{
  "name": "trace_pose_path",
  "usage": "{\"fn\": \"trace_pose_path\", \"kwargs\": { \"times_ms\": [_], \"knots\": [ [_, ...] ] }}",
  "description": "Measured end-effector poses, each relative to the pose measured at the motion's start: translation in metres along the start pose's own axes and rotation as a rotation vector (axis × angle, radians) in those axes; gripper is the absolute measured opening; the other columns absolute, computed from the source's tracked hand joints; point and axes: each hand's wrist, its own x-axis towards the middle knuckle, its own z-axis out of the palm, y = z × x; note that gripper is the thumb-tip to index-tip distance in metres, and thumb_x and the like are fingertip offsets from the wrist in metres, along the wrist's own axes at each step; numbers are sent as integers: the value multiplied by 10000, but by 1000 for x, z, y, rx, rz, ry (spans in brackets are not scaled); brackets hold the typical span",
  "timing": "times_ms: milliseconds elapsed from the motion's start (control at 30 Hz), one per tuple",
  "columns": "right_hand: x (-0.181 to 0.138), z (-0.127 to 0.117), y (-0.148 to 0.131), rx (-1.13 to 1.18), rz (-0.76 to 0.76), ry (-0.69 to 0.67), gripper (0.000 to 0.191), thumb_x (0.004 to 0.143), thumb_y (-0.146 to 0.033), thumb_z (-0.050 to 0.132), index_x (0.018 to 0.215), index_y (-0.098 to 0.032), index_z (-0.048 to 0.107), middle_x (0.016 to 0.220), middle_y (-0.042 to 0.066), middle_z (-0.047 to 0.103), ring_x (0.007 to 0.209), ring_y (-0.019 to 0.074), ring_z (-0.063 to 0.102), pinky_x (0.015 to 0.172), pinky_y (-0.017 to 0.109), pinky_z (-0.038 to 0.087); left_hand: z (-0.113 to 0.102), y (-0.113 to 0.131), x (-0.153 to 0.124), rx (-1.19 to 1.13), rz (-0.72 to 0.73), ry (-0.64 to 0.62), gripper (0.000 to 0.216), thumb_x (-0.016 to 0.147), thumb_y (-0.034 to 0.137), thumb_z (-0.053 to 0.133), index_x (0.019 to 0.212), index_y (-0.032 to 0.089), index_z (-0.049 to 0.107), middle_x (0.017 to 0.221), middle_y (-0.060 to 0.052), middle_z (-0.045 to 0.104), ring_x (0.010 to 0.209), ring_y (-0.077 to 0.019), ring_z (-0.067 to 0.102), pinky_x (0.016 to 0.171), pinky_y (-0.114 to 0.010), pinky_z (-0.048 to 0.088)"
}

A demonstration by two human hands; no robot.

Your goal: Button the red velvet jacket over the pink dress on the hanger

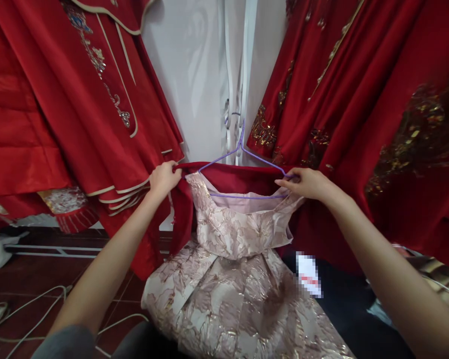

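A pale pink dress [234, 232] with a raised, shiny floral pattern hangs on a thin purple hanger [264, 158], its skirt spreading down toward me. Behind its neckline, a dark red cloth [232, 174] stretches between my hands. My left hand [165, 178] is closed on the red cloth's left edge, just beyond the dress's left strap. My right hand [305, 183] is closed at the right strap, where the hanger's end and the red cloth meet. Its fingertips are partly hidden, so I cannot tell how much of the dress it grips.
Red embroidered garments [115, 89] hang at the left, and red gowns [344, 99] with gold sequins at the right. White doors [194, 60] stand behind. White cables [33, 314] and a metal rod [56, 251] are low on the left. A blurred white tag [309, 274] lies beside the skirt.
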Motion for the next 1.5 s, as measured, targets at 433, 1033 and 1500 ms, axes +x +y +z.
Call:
{"fn": "trace_pose_path", "kwargs": {
  "times_ms": [433, 1033, 1500],
  "knots": [
    [-12, -9, 6, -31, -32, -84, 400, 880, -538, 408, 925, -290, 719, 768, 9, 711, 615, 182, 608, 537, 265, 391, -51, -45, -26, 323, 258, -826, 226, 718, 344, 572, 762, 152, 683, 782, -98, 713, 686, -224, 660, 564, -267, 476],
    [-24, 13, 7, -20, -139, 226, 371, 902, -347, 423, 1160, -192, 641, 986, 124, 634, 957, 254, 610, 891, 400, 468, -1, 11, -19, 5, 626, -59, 444, 928, 452, 394, 1231, 176, 564, 1126, -104, 662, 1085, -240, 575, 1071, -489, 282],
    [-62, -5, 16, 54, 68, 316, 281, 852, -201, 507, 1071, -178, 681, 921, 88, 744, 833, 226, 698, 825, 304, 494, -5, 11, -39, 178, 213, 56, 464, 937, 421, 304, 1047, 199, 696, 950, -129, 721, 886, -284, 661, 747, -351, 454]
  ]
}}
